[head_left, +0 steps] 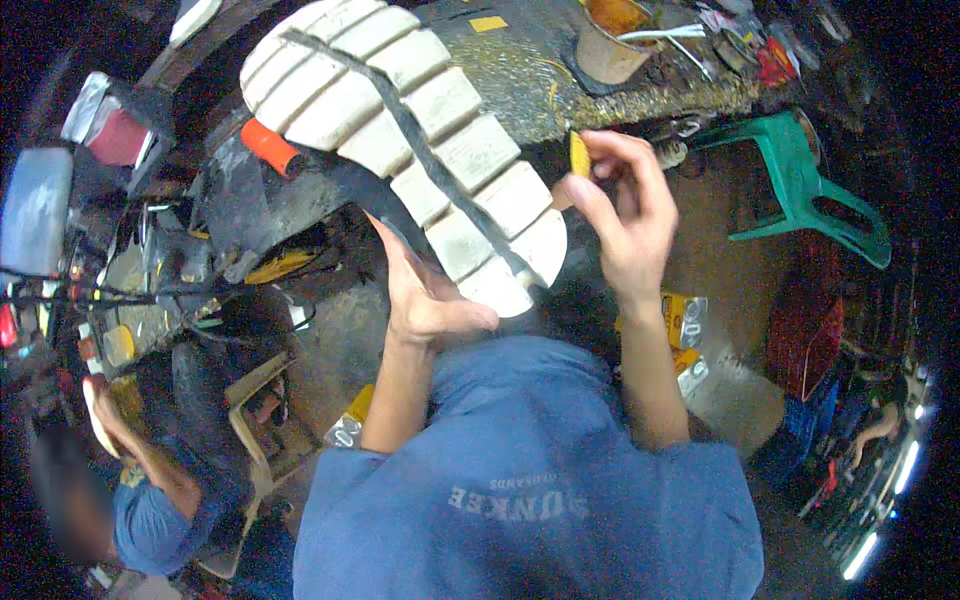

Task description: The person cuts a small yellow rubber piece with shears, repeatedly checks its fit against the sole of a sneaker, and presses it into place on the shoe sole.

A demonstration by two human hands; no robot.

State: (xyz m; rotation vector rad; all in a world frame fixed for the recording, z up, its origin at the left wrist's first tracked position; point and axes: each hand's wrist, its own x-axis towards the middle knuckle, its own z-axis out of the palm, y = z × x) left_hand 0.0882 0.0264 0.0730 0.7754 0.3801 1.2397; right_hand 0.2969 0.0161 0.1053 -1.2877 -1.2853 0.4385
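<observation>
A shoe [455,165] is held up in front of me with its chunky white sole facing me; a dark groove runs along the sole's length. My left hand [425,300] grips it at the near end, thumb pressed on the sole's edge. Most of the shoe's dark upper is hidden behind the sole. Just right of the sole, my right hand [635,205] pinches a small yellow piece [579,154], perhaps sponge or foam, between thumb and fingers. This piece is apart from the sole.
A worn workbench [520,75] runs across the far side, carrying a pot [610,50] with orange-brown contents. An orange tube [270,148] lies left of the shoe. A green plastic chair [800,180] stands at right. Another person [160,510] works at lower left.
</observation>
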